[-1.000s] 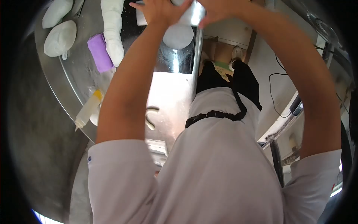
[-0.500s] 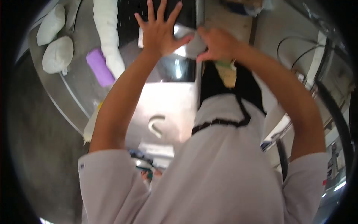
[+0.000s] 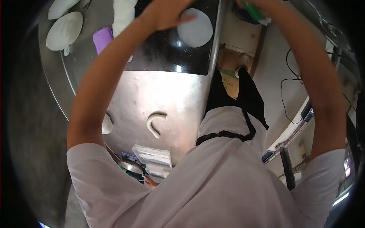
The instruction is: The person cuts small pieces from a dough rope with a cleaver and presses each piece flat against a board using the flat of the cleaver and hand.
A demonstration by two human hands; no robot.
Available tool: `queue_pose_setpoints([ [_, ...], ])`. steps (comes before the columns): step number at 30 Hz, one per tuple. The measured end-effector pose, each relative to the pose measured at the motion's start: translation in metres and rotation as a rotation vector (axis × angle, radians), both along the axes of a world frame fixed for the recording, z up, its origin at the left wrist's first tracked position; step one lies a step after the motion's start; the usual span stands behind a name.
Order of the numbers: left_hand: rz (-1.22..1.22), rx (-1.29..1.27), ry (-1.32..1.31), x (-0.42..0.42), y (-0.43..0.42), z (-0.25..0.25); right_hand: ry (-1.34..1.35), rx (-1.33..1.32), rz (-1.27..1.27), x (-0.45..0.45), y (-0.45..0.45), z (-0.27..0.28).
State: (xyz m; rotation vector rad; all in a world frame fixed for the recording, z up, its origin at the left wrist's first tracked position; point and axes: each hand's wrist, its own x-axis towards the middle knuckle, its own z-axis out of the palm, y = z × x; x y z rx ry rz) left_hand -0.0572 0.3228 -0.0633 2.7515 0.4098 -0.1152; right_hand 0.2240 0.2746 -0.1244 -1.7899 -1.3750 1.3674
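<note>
At the top edge is my left hand [image 3: 169,13], its thumb stretched out over a round, flat whitish disc [image 3: 199,32]. The other fingers are partly cut off by the frame; the hand looks open. The disc lies on a black sheet [image 3: 165,57]. My right hand [image 3: 262,3] is mostly outside the top edge, off the table's right side. Beside its thumb a green object [image 3: 253,12] shows; whether the hand grips it I cannot tell. Near my left forearm lie a long white dough-like roll [image 3: 123,17] and a purple roll [image 3: 102,40].
Two white pillow-shaped lumps [image 3: 64,32] lie at the far left. A curved pale strip [image 3: 154,123] rests on the metal tabletop [image 3: 175,102]. Closer in are a white tray [image 3: 152,155], a metal pan [image 3: 131,166] and another person's hand [image 3: 150,181]. Cables [image 3: 283,91] hang at the right.
My hands were together over a flat shiny item at the table edge. My right hand has moved away to the right and forward; my left moved forward. The round disc now shows uncovered.
</note>
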Motion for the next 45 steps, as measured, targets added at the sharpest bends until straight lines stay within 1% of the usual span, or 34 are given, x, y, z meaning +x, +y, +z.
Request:
queue_pose_setpoints([
  [2, -0.16, -0.208, 0.027, -0.013, -0.019, -0.013, -0.218, 0.301, 0.325, -0.008, -0.065, -0.042],
  [3, -0.15, -0.196, 0.021, -0.012, -0.029, -0.023, -0.111, 0.196, 0.242, -0.033, -0.097, -0.023],
  [4, -0.116, -0.028, 0.044, -0.006, -0.037, -0.036, -0.006, 0.089, 0.155, -0.057, -0.134, 0.002],
  [5, -0.084, 0.142, 0.064, 0.001, -0.041, -0.039, -0.016, 0.034, 0.121, -0.067, -0.157, 0.002],
  [6, -0.08, 0.16, 0.052, 0.006, -0.041, -0.031, -0.03, -0.015, 0.086, -0.073, -0.172, 0.001],
  [8, -0.048, 0.14, 0.085, 0.013, -0.044, -0.006, 0.059, -0.034, 0.054, -0.085, -0.197, 0.013],
  [9, -0.077, 0.193, 0.247, 0.017, -0.043, 0.005, 0.028, -0.062, 0.062, -0.091, -0.212, 0.015],
  [10, -0.072, 0.214, 0.238, 0.02, -0.04, 0.015, -0.005, -0.087, 0.071, -0.095, -0.225, 0.018],
  [12, -0.087, -0.01, 0.526, 0.022, -0.039, 0.036, -0.032, -0.018, 0.178, -0.101, -0.255, 0.023],
  [13, -0.003, -0.067, 0.314, 0.012, -0.045, 0.044, -0.049, -0.033, 0.23, -0.101, -0.271, 0.022],
  [14, 0.012, -0.05, 0.305, 0.007, -0.043, 0.039, -0.065, -0.048, 0.285, -0.1, -0.287, 0.021],
  [16, 0.123, -0.263, 0.182, -0.006, -0.033, 0.026, -0.059, -0.136, 0.229, -0.095, -0.311, 0.026],
  [17, 0.213, -0.379, 0.189, -0.012, -0.034, 0.036, 0.016, -0.215, 0.169, -0.09, -0.309, 0.04],
  [18, 0.256, -0.365, 0.191, -0.021, -0.033, 0.04, 0.093, -0.298, 0.112, -0.085, -0.306, 0.053],
  [19, 0.337, -0.438, 0.119, -0.03, -0.032, 0.039, 0.099, -0.284, 0.155, -0.08, -0.308, 0.055],
  [20, 0.421, -0.501, 0.037, -0.04, -0.028, 0.036, 0.096, -0.225, 0.131, -0.07, -0.306, 0.051],
  [21, 0.469, -0.487, -0.043, -0.052, -0.024, 0.026, 0.095, -0.162, 0.109, -0.06, -0.295, 0.043],
  [22, 0.519, -0.464, -0.045, -0.061, -0.018, 0.028, 0.105, -0.145, 0.159, -0.05, -0.281, 0.031],
  [24, 0.9, -0.631, -0.238, -0.081, -0.023, 0.031, 0.015, -0.001, 0.158, -0.035, -0.258, 0.018],
  [25, 1.007, -0.81, -0.327, -0.098, -0.017, 0.021, 0.058, -0.093, 0.137, -0.028, -0.24, 0.016],
  [26, 1.161, -0.826, -0.38, -0.098, -0.018, 0.056, 0.081, -0.101, 0.173, -0.022, -0.217, 0.021],
  [28, 1.241, -0.784, -0.515, -0.13, -0.002, 0.056, 0.156, -0.187, 0.231, -0.013, -0.167, 0.034],
  [29, 1.255, -0.781, -0.507, -0.139, 0.0, 0.06, 0.116, -0.187, 0.291, -0.01, -0.142, 0.05],
  [30, 1.41, -0.839, -0.691, -0.145, 0.001, 0.065, 0.119, -0.189, 0.301, -0.005, -0.13, 0.049],
  [31, 1.559, -0.892, -0.887, -0.149, 0.001, 0.068, 0.126, -0.123, 0.325, 0.002, -0.118, 0.048],
  [32, 1.571, -0.887, -0.894, -0.157, -0.005, 0.064, 0.134, -0.057, 0.35, 0.008, -0.108, 0.048],
  [34, 1.701, -0.984, -1.212, -0.183, -0.031, 0.033, 0.115, -0.065, 0.354, 0.011, -0.094, 0.055],
  [36, 1.82, -0.956, -1.228, -0.208, -0.071, -0.006, 0.1, -0.079, 0.355, 0.016, -0.093, 0.053],
  [38, 2.06, -0.912, -1.074, -0.215, -0.111, -0.031, 0.077, -0.143, 0.377, 0.026, -0.093, 0.038],
  [40, 2.337, -0.812, -0.872, -0.204, -0.142, -0.031, 0.119, -0.119, 0.369, 0.022, -0.091, 0.042],
  [41, 2.427, -0.651, -0.856, -0.2, -0.15, -0.03, 0.159, -0.104, 0.354, 0.02, -0.089, 0.044],
  [42, 2.448, -0.65, -0.874, -0.199, -0.163, -0.029, 0.153, -0.105, 0.379, 0.02, -0.084, 0.046],
  [44, 2.376, -0.134, -0.566, -0.194, -0.201, -0.023, 0.139, -0.256, 0.414, 0.019, -0.079, 0.049],
  [45, 2.377, 0.087, -0.43, -0.192, -0.235, -0.034, 0.13, -0.25, 0.447, 0.016, -0.076, 0.051],
])
